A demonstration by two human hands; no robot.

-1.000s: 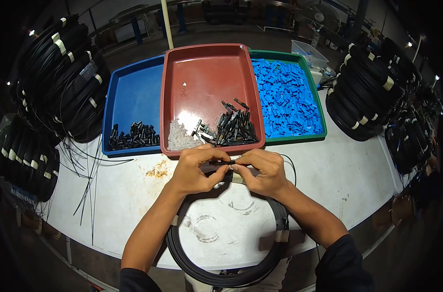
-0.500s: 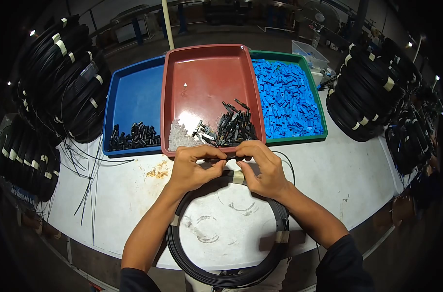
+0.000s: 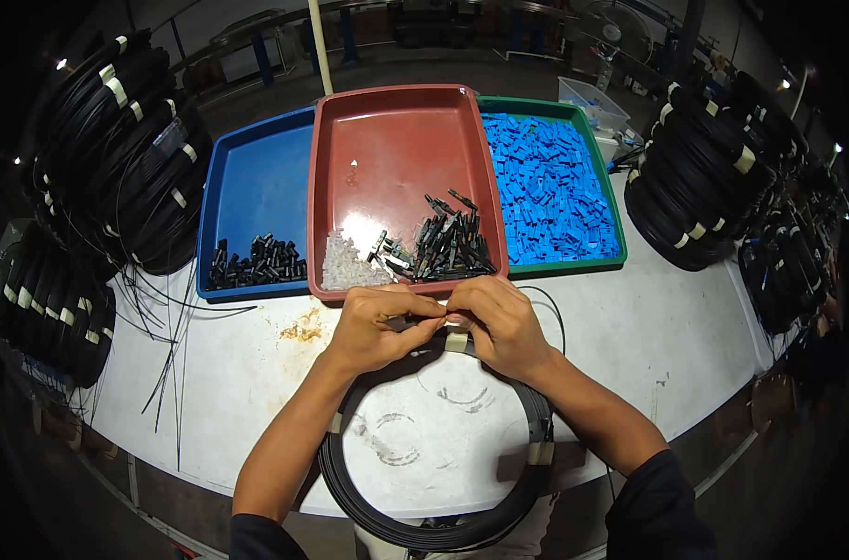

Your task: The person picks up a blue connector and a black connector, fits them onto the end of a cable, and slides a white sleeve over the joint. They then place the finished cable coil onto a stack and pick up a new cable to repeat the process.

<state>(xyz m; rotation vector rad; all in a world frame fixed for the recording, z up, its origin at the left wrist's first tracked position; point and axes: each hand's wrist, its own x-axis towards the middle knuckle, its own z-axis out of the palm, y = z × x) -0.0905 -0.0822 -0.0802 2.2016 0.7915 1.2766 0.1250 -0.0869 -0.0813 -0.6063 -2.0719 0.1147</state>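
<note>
Fingers (image 3: 424, 323) of left hand (image 3: 378, 329), right hand (image 3: 501, 325) pinch small part (image 3: 448, 320) over coil (image 3: 535, 413).

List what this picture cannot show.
Head view:
Small piece pinched between left hand and right hand: mostly covered by fingertips.
Black coiled cable: far arc behind both hands.
Black parts in blue plastic tray: too small to identify.
Stacked coils at right: lost in dark vignette.

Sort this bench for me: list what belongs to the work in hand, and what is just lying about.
In hand: left hand and right hand, both pinching a small piece; black cable coil under them on the table.
Lying about: red tray, blue tray, green tray; left stacked coils; right stacked coils; loose black strands.
</note>
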